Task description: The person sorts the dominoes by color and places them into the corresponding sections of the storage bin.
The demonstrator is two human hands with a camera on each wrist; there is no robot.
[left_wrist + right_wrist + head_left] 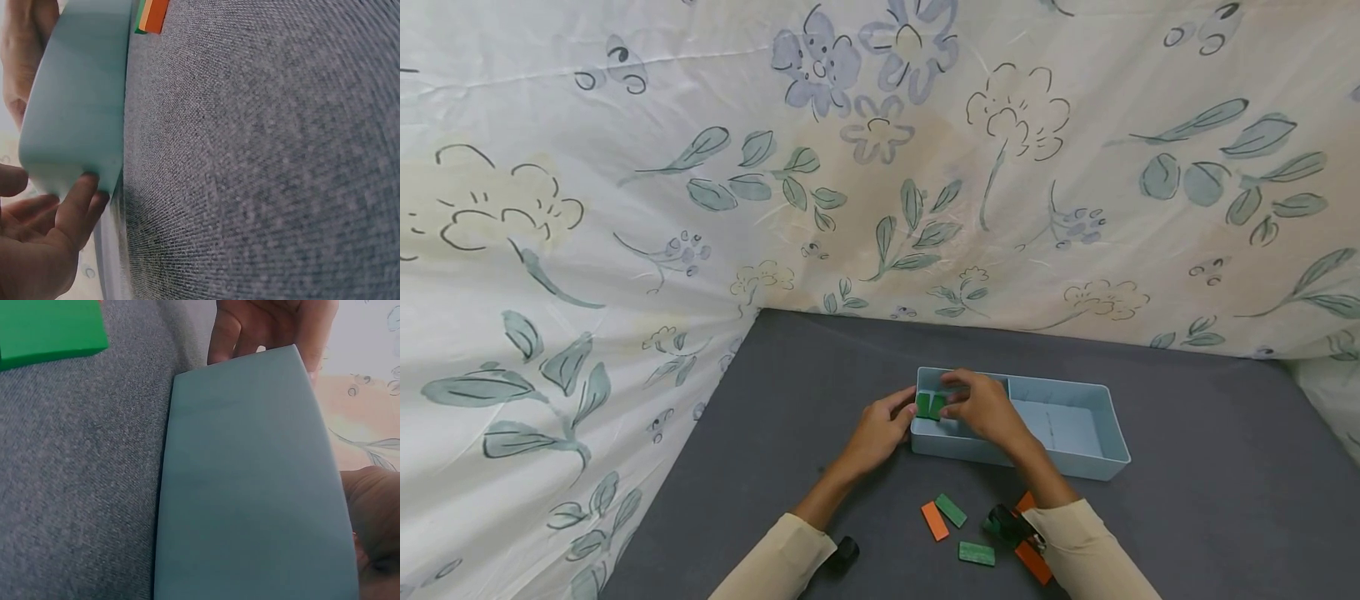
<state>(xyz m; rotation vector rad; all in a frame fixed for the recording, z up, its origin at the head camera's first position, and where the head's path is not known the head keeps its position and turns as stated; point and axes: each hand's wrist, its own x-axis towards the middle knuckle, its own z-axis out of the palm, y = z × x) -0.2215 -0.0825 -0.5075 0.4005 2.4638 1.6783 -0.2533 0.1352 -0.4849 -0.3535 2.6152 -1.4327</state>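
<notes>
A light blue box (1067, 462) with a divider stands on the dark cloth. Two green blocks stand side by side at the left end of its left compartment, the left block (922, 405) and the right block (937, 407). Reaching in over the rim, my right hand (988, 408) pinches the right block at its edge with thumb and fingertips. In the right wrist view the box wall hides these fingertips. My left hand (877, 429) rests on the box's left end, its extended fingers (78, 200) against the outer wall and the thumb by the rim.
In front of the box lie an orange block (935, 521) and two green blocks, one (951, 510) beside it and another (977, 553) closer to me. More orange blocks (1033, 563) lie partly hidden under my right wrist. Floral cloth (880, 167) hangs behind and at the left.
</notes>
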